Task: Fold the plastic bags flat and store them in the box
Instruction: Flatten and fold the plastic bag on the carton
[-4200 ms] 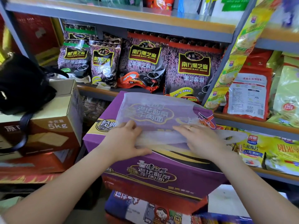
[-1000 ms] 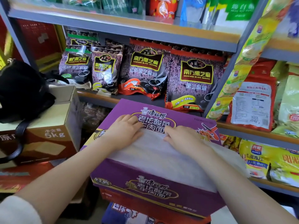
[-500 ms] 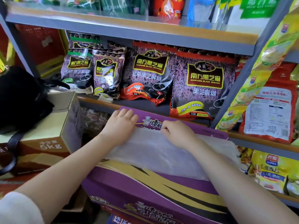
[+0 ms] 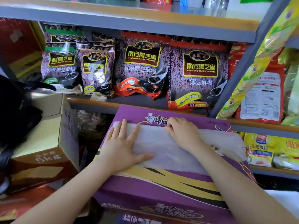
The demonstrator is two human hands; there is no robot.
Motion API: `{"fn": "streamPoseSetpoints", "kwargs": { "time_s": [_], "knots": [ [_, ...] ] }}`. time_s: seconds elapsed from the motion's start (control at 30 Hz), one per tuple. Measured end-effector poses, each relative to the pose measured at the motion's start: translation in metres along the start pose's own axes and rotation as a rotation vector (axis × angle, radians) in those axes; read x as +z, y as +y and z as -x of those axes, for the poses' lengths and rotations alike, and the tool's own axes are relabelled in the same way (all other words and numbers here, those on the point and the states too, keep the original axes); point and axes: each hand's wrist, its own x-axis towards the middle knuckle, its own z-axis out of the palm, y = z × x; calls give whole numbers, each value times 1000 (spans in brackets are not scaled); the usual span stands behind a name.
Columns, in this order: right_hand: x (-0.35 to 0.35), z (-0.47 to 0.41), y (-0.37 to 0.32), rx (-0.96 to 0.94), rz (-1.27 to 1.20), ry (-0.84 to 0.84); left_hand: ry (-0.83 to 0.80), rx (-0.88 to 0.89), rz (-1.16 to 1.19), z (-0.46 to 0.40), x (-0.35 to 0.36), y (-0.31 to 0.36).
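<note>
Shop shelving [image 4: 129,20] fills the background, with four sesame packs [image 4: 199,73] standing in a row on the middle shelf. Before you lies one purple box [image 4: 161,188], closed, serving as the work surface. One translucent plastic bag [image 4: 169,151] lies flat across its top. Your left hand [image 4: 123,147] presses the bag's left part, palm down, fingers straight and spread, thumb out toward the right. Your right hand [image 4: 181,131] has its fingers curled at the bag's far edge, pinching it. To the left stands one brown carton [image 4: 48,139], with a black bag [image 4: 14,113] resting on it.
</note>
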Motion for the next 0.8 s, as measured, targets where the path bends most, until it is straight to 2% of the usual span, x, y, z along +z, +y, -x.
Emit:
{"fn": "streamPoseSetpoints", "kwargs": {
  "time_s": [0.1, 0.2, 0.3, 0.4, 0.5, 0.67, 0.8],
  "knots": [
    [-2, 1, 1, 43, 47, -8, -39, -7, -30, 1, -5, -1],
    [-4, 1, 1, 78, 86, -26, 22, 3, -26, -9, -11, 20],
    [-4, -1, -1, 79, 93, -48, 111, 185, 112, -20, -6, 59],
    [-8, 2, 5, 61, 60, -59, 33, 280, 126, -22, 6, 77],
    [-20, 10, 30, 55, -78, -136, 18, 251, 31, -22, 9, 73],
    [-47, 35, 92, 49, -302, -305, -79, 206, 36, -20, 3, 82],
    [-72, 43, 123, 87, -380, -475, -119, 153, 30, -22, -2, 92]
  ]
}}
